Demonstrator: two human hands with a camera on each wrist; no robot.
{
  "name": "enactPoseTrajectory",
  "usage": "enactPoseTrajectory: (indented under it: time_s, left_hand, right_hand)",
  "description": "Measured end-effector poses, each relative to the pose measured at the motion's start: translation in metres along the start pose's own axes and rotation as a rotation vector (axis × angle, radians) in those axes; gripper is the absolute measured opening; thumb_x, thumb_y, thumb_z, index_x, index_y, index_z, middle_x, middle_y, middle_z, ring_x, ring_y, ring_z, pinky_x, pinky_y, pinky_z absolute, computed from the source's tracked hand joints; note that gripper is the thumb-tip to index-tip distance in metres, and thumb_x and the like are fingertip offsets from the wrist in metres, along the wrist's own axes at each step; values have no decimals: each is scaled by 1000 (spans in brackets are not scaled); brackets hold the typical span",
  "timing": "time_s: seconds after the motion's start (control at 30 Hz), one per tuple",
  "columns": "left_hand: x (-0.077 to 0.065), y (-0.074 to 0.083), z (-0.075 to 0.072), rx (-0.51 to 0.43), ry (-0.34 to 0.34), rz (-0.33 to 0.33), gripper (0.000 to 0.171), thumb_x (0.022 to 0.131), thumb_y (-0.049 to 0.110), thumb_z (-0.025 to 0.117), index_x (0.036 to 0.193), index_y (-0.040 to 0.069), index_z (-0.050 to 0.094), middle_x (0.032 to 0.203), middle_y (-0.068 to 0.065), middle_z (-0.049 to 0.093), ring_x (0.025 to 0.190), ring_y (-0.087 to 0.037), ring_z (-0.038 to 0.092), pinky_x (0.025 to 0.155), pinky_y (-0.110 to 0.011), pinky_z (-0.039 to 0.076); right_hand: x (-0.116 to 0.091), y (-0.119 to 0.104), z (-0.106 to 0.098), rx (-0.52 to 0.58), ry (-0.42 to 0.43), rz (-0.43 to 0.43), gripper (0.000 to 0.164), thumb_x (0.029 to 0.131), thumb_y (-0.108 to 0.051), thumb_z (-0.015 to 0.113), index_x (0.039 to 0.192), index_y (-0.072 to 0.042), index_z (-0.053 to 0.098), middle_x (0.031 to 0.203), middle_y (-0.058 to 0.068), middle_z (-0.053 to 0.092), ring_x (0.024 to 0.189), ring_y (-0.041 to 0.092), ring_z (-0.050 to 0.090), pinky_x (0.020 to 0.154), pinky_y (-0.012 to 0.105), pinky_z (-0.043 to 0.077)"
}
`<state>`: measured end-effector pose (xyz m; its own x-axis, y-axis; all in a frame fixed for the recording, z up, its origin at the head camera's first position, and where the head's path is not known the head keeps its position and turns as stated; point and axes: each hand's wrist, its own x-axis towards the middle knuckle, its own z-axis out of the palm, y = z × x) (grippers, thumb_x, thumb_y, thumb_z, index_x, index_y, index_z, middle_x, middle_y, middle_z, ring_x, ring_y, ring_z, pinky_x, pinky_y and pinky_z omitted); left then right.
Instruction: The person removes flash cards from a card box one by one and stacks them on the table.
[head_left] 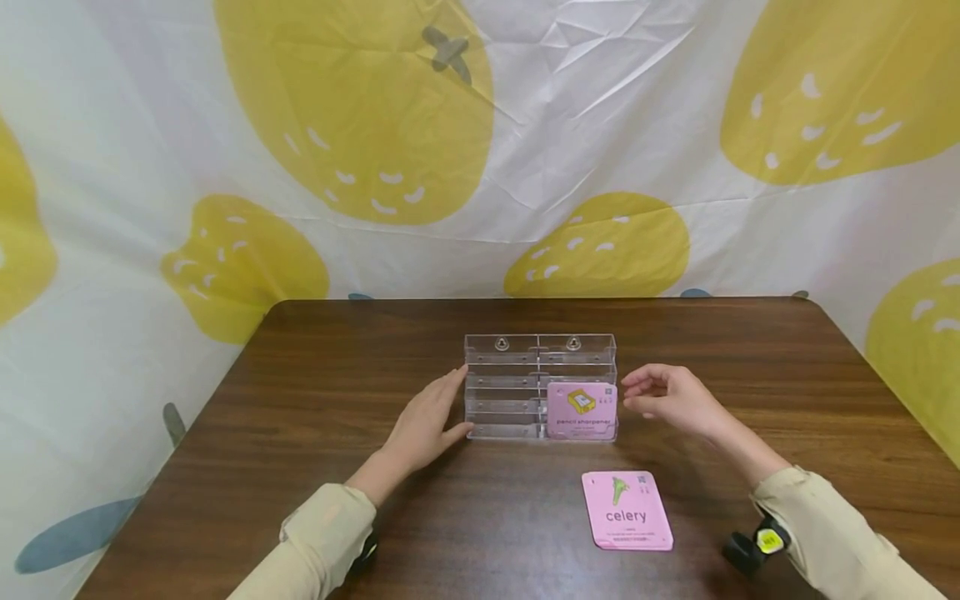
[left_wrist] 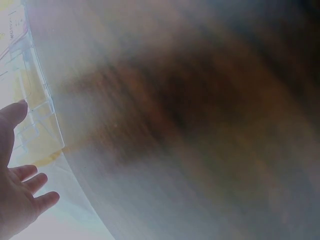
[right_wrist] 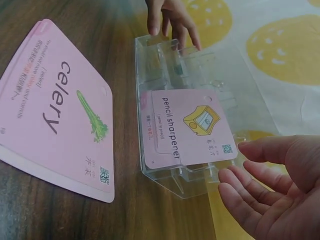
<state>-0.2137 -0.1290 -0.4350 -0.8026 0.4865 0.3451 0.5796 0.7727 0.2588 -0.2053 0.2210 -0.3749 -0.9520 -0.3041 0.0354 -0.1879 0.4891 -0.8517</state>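
Two bare hands flank a clear rack [head_left: 501, 406], the left hand [head_left: 423, 421] with fingers extended along its side, the right hand [head_left: 678, 400] loosely bent, fingers a little apart and gripping nothing. One fingertip is at the edge of a pencil sharpener card [head_left: 582, 411] in the rack's front right pocket; whether they touch is hard to tell. A celery stack [head_left: 628, 511] lies flat on the table [head_left: 262, 433], nearer the person. The cards look light, thin and fairly stiff, likely slick enough to slide apart, and best pinched by opposite edges. The rack, apparently hard plastic, looks light, easily nudged and brittle, best steadied by its end walls. The dark wood-grain tabletop has a soft sheen; behind it hangs a creased white cloth [head_left: 420, 267] printed with yellow fruit.
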Motion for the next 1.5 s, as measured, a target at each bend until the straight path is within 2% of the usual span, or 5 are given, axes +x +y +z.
enactPoseTrajectory:
  time_s: [0.3,0.77,1.2,1.5]
  left_hand:
    - [0,0,0,-6,-9,-7,79,81,26,69,142,1,25,135,-22,41,123,-34,40,103,-45,32]
    - [0,1,-1,-20,-4,-3,78,81,25,69,141,1,26,136,-21,41,124,-35,40,103,-45,31]
    - [0,-1,1,-6,23,28,79,81,25,69,141,1,24,135,-20,42,123,-33,41,102,-44,33]
    - [-1,-1,1,-1,10,12,80,81,26,68,142,2,23,135,-19,42,124,-32,40,103,-42,32]
  right_hand:
    - [10,6,7,-30,69,-31,27,78,-2,67,99,13,59,85,17,64,70,12,59,59,22,51]
    - [15,10,26,-52,179,-38,24,74,-7,73,92,5,64,78,11,63,69,15,57,58,21,48]
    - [22,26,32,-79,229,-222,13,73,-2,73,81,0,64,68,5,60,60,6,52,53,20,45]
    - [22,25,28,-92,241,-233,13,73,-7,74,80,-1,65,69,5,63,60,5,54,53,19,46]
